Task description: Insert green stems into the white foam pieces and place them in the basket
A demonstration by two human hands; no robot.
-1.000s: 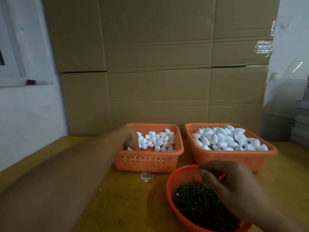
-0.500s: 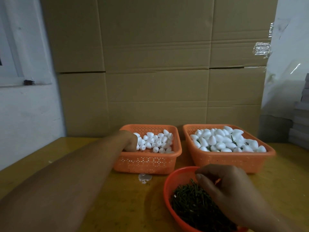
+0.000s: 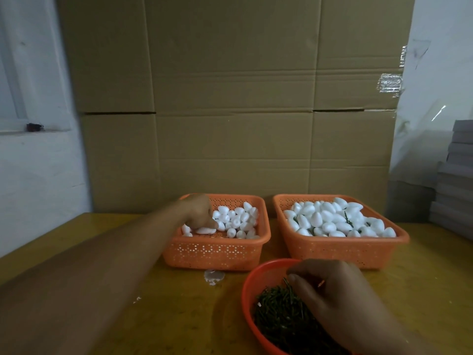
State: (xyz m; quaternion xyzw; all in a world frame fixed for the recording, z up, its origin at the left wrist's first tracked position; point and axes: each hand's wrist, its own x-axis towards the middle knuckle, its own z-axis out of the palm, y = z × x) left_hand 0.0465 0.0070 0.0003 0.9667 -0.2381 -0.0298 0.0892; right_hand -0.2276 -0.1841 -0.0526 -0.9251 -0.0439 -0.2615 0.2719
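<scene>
While a slender dark green stem [image 3: 288, 285] is pinched between the thumb and fingertips of the right hand [image 3: 340, 298], that hand is held over a round red plastic bowl [image 3: 249, 285] heaped with more dark green stems [image 3: 279, 319]; the pinched stem stands up just beside the thumb tip, above the pile. Ahead and to the left of this hand, the left hand [image 3: 198, 211] is reached into the left orange perforated plastic basket [image 3: 217, 252], its fingers curled down onto an elongated white foam piece [image 3: 204, 230] at the basket's near left corner. Whether this piece is actually gripped cannot be told, since the fingertips are hidden. Small egg-shaped white foam pieces [image 3: 238, 221] are spread just to the right of the left hand, within the same basket. Further right, straight ahead of the right hand, a second orange perforated plastic basket [image 3: 340, 249] is filled with larger white foam pieces [image 3: 332, 221], a few with green stems showing among them. All three containers are carried by a yellow-brown wooden counter [image 3: 179, 316], and a small white scrap [image 3: 213, 276] lies on it between the left basket and the bowl. Behind the baskets, tall brown cardboard boxes [image 3: 230, 111] are stacked.
</scene>
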